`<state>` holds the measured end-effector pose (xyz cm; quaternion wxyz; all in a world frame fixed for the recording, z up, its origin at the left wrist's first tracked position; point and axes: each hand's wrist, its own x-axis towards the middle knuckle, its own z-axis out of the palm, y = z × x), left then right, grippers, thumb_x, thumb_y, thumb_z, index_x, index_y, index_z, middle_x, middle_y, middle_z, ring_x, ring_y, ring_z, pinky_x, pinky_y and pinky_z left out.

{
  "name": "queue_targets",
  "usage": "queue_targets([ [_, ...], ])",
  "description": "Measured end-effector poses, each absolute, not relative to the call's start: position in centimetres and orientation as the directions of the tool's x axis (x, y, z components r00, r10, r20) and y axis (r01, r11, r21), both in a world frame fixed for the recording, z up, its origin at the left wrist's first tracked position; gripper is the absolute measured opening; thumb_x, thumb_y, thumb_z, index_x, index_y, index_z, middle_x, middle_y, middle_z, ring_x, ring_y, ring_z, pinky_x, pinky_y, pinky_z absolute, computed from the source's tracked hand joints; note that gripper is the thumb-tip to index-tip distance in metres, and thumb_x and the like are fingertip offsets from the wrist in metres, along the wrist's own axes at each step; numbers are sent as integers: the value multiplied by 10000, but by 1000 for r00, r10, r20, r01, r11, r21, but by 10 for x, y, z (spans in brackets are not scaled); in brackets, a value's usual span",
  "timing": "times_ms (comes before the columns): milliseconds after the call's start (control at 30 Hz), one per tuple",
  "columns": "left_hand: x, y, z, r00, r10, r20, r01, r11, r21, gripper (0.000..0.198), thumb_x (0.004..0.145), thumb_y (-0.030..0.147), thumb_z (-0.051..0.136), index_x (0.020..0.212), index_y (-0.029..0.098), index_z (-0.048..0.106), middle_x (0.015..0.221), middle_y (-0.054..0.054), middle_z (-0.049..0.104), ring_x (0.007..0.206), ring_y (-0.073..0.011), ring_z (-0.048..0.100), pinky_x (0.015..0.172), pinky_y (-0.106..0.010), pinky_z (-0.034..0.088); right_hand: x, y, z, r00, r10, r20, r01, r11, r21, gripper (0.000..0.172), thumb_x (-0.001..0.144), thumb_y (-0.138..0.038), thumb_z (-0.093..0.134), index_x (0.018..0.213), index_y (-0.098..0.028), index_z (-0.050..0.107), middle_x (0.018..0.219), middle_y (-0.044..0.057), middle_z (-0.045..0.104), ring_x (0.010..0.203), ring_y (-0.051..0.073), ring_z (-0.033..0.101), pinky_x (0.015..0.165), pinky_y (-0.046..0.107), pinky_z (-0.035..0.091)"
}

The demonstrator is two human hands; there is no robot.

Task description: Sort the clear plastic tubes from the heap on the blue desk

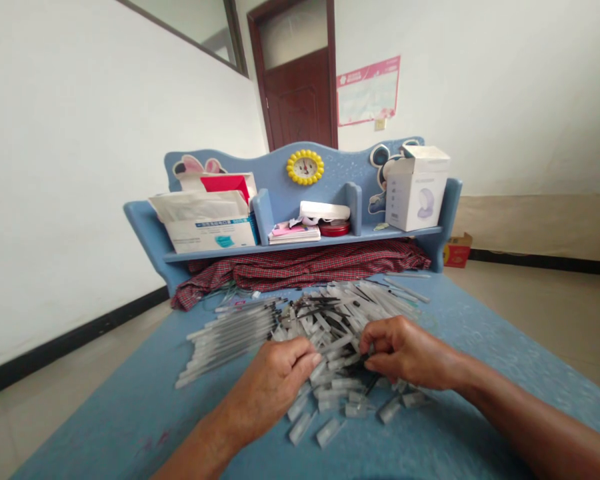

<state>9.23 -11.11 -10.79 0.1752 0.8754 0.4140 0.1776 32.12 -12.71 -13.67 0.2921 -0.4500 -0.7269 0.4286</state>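
Observation:
My left hand [285, 367] is closed, thumb against curled fingers, on a translucent plastic tube [337, 344] that points right toward my other hand. My right hand [403, 352] is pinched over the pile; what lies between its fingertips is hidden, though something dark shows just below them. Under and between both hands spreads a heap of short frosted plastic caps [347, 385], some with thin pointed ends. Thin black rods [330, 310] lie mixed in behind them. To the left, long translucent tubes with dark ends [230, 337] lie in a rough row.
More long clear tubes [380, 300] lie at the back right of the blue table [130, 413]. Red checked cloth [300, 265] is bunched below a blue shelf [307, 248]. The shelf bears a mask box [205, 233], a red tin [335, 229] and a white box [414, 193].

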Motion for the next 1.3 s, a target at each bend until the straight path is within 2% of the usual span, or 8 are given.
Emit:
queue_targets([
  [267, 95, -113, -111, 615, 777, 131, 668, -602, 438, 287, 858, 278, 374, 625, 160, 492, 554, 42, 435, 548, -88, 454, 532, -198, 290, 318, -133, -125, -436, 894, 108, 644, 393, -656, 124, 660, -97, 567, 751, -160, 622, 497, -78, 381, 457, 42, 335, 425, 159, 222],
  [467, 95, -113, -112, 625, 770, 125, 669, -612, 422, 294, 861, 283, 368, 632, 159, 503, 558, 39, 438, 551, -91, 453, 526, -199, 289, 317, -135, -121, -451, 889, 75, 686, 399, -608, 153, 655, -101, 583, 775, -170, 649, 501, -76, 393, 459, 42, 340, 430, 157, 222],
  [633, 97, -114, -110, 627, 772, 107, 672, -605, 426, 291, 857, 283, 375, 627, 156, 497, 560, 39, 438, 557, -90, 453, 530, -198, 290, 322, -130, -126, -412, 903, 122, 603, 371, -706, 35, 707, -147, 559, 694, -146, 592, 515, -63, 433, 466, 47, 364, 426, 156, 248],
  [800, 97, -116, -109, 647, 753, 119, 644, -623, 444, 281, 855, 278, 380, 625, 158, 488, 556, 42, 430, 549, -87, 444, 523, -194, 288, 324, -126, -127, -346, 929, 135, 509, 306, -804, 281, 821, -371, 493, 659, -144, 530, 482, -51, 423, 436, 60, 374, 394, 170, 254],
  [900, 98, -117, -108, 656, 742, 135, 628, -637, 448, 286, 858, 287, 385, 617, 161, 474, 555, 44, 425, 550, -86, 440, 520, -194, 285, 322, -127, -126, -397, 908, 131, 488, 330, -808, 366, 847, -388, 455, 566, -153, 466, 460, -41, 443, 427, 58, 383, 409, 171, 284],
  [1133, 98, -118, -102, 668, 738, 97, 607, -615, 504, 275, 842, 292, 398, 629, 159, 510, 557, 44, 439, 550, -88, 445, 526, -194, 302, 320, -130, -127, -404, 914, 37, 399, 213, -892, 333, 840, -379, 466, 587, -162, 449, 431, -51, 487, 333, 30, 355, 334, 138, 259],
  [1233, 89, -111, -100, 647, 758, 83, 626, -590, 510, 288, 843, 311, 393, 640, 159, 529, 562, 44, 460, 552, -90, 452, 527, -194, 307, 327, -125, -124, -308, 950, 46, 369, 164, -915, 326, 813, -396, 490, 588, -166, 442, 403, -61, 482, 287, 26, 343, 299, 136, 229],
  [1300, 80, -103, -97, 599, 795, 99, 655, -557, 510, 304, 842, 343, 387, 651, 160, 538, 564, 43, 476, 553, -96, 461, 530, -195, 316, 336, -120, -120, -156, 982, 106, 315, 151, -937, 331, 798, -417, 498, 587, -169, 440, 394, -55, 500, 259, 32, 343, 281, 143, 211],
])
